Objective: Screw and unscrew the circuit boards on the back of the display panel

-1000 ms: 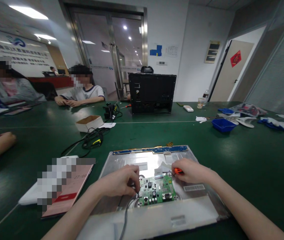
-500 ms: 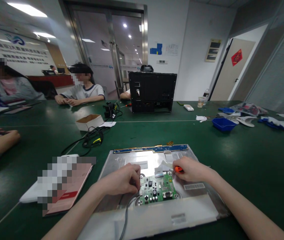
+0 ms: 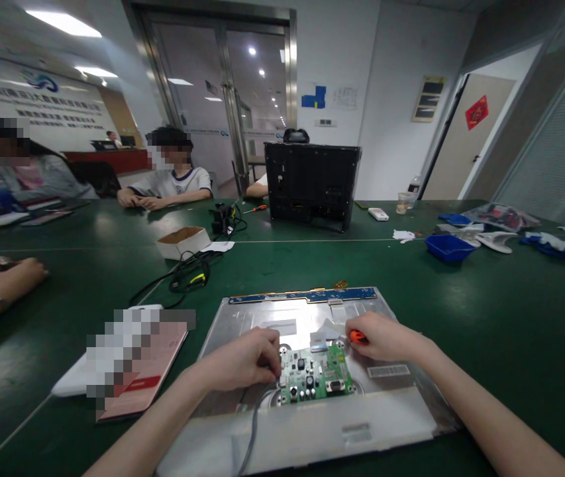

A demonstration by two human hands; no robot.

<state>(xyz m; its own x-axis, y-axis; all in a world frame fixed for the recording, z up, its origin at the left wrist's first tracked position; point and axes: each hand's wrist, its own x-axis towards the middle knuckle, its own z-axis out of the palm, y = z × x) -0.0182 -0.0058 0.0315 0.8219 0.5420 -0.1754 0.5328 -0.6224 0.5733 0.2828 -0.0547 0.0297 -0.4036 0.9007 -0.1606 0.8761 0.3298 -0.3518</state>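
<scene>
One flat green rectangular circuit board (image 3: 314, 380) is pinched by the left hand (image 3: 245, 361) — one orange-handled screwdriver (image 3: 358, 337) is gripped in the right hand (image 3: 384, 338) — on one matte metal panel (image 3: 242, 324).

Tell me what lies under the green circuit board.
The green circuit board rests on the silver metal back of a flat panel. The left hand covers its left edge; what lies directly beneath the board is hidden.

Dull, brushed silver metal on the flat rectangular panel back (image 3: 391, 391). Matt green fibreglass look on the small circuit board (image 3: 316, 379). Glossy orange plastic on the tool handle (image 3: 358, 337). Smooth, faintly sheened dark green tabletop (image 3: 501, 318). Plain brown cardboard box (image 3: 183, 242).
</scene>
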